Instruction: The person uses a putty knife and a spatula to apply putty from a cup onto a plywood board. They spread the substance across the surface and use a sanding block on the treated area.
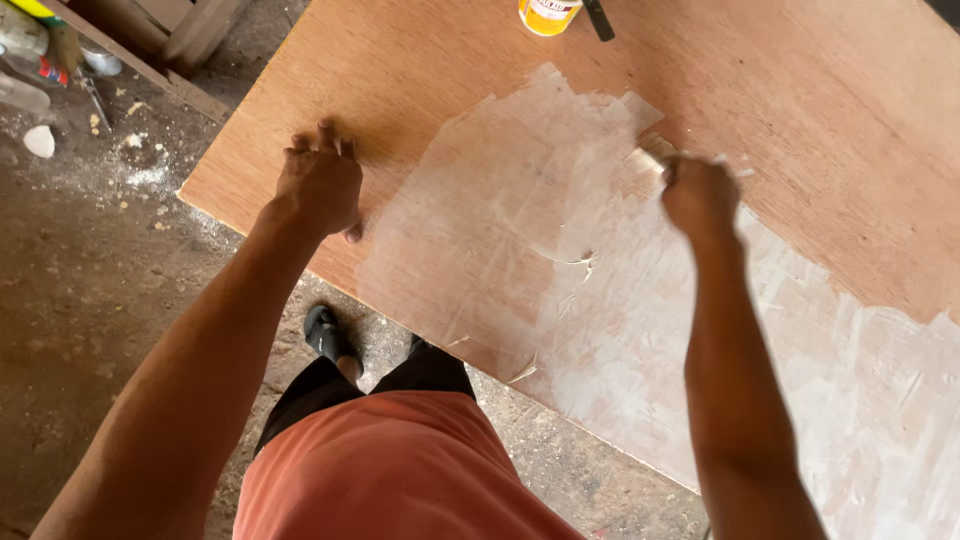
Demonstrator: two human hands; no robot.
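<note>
Fingers of right hand (700,195) clamp a scraper (652,158) on plywood sheet (820,100), left hand (320,185) pressing flat w/ fingers spread; white filler (600,300) covers approx. near half, far part bare.

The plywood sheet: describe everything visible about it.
The plywood sheet is a large, flat, reddish-brown board lying level, its near corner jutting over the dirt floor. A whitish coat, streaked and uneven, covers its middle and right part; the far and left areas are bare wood. The left hand presses on the bare part near the corner. The right hand holds a small pale tool against the coated area. A yellow container stands at the far edge.
</note>
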